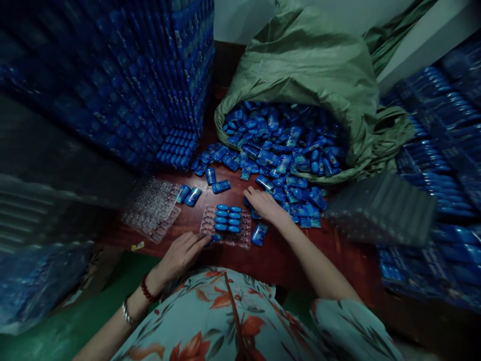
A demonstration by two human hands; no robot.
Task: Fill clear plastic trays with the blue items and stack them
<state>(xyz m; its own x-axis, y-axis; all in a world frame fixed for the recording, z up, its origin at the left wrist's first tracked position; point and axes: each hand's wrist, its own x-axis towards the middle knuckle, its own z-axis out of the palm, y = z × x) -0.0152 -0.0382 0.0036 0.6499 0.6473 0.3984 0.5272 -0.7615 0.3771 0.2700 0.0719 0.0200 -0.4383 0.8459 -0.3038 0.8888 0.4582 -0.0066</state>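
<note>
A clear plastic tray [246, 223] with oval hollows lies on the table before me. Two short columns of blue oval pieces [227, 220] fill its middle. At the tray's near left edge, my left hand [184, 253] is closed, its fingertips on another blue oval piece [217, 237]. Right of the tray, my right hand [265, 204] reaches over loose blue packets, fingers bent around one blue packet [246, 202] that they partly hide. A single blue packet [259, 233] lies beside the tray's right edge.
A green woven sack [308, 65] spills blue packets [270, 155] onto the red-brown table [285, 260]. Clear trays [152, 210] lie at the left. Tall stacks of filled trays [150, 75] rise behind them. A pile of grey-looking trays [383, 208] stands at the right.
</note>
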